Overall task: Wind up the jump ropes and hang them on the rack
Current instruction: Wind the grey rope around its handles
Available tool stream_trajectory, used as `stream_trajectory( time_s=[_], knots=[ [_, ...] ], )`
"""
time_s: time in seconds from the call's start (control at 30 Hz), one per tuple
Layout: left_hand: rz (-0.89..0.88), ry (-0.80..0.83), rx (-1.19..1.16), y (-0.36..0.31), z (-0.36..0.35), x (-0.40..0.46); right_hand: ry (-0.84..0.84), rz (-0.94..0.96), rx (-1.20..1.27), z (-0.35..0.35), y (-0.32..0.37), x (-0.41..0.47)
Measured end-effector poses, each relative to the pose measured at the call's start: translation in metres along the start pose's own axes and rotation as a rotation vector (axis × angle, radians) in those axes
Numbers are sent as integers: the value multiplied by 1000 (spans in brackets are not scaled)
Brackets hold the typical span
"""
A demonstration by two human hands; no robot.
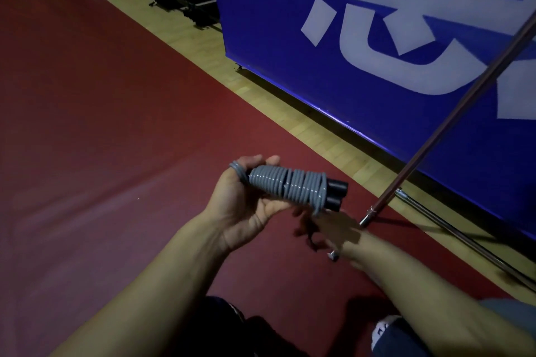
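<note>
The left hand (pixel 246 206) holds the jump rope (pixel 293 187) above the red floor mat (pixel 101 124) — fingers curled round the bundle, grey cord wound tight over two black handles. The right hand (pixel 327 230) sits just below it, blurred, so I cannot tell its grip. A metal rod (pixel 452 122) slants past the blue banner (pixel 290 38).

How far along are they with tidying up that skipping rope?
The winding looks done: the grey jump rope is coiled round its two black handles. The left hand holds the bundle; the right hand is blurred below it. Hanging remains; only a slanted metal pole shows nearby.
</note>
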State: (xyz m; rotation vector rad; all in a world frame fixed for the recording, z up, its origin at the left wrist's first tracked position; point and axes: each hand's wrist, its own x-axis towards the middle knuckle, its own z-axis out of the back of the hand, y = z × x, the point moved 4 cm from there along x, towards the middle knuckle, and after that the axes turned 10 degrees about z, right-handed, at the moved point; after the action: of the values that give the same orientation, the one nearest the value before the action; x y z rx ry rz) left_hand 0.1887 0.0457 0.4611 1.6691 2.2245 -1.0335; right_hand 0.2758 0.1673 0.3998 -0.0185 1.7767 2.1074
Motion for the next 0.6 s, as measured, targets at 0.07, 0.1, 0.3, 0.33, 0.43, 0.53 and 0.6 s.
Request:
stream_trajectory(
  time_s=[0.07,0.1,0.3,0.33,0.43,0.53,0.6],
  knots=[
    [8,35,53,-10,5,-1,5,3,-46,19,3,6],
    [46,88,118,-12,5,-3,28,32,-202,28,7,7],
    [260,-66,1136,8,20,-5,136,214,-983,44,11,3],
    [271,-102,1245,9,24,-3,160,208,-1061,41,11,2],
    [307,-171,1366,10,33,3,163,168,-1159,34,16,-2],
    [184,-293,1429,4,38,10,69,154,-1256,29,28,-5],
    [92,-399,1384,2,38,16,1,123,-1403,27,35,-7]
  ],
)
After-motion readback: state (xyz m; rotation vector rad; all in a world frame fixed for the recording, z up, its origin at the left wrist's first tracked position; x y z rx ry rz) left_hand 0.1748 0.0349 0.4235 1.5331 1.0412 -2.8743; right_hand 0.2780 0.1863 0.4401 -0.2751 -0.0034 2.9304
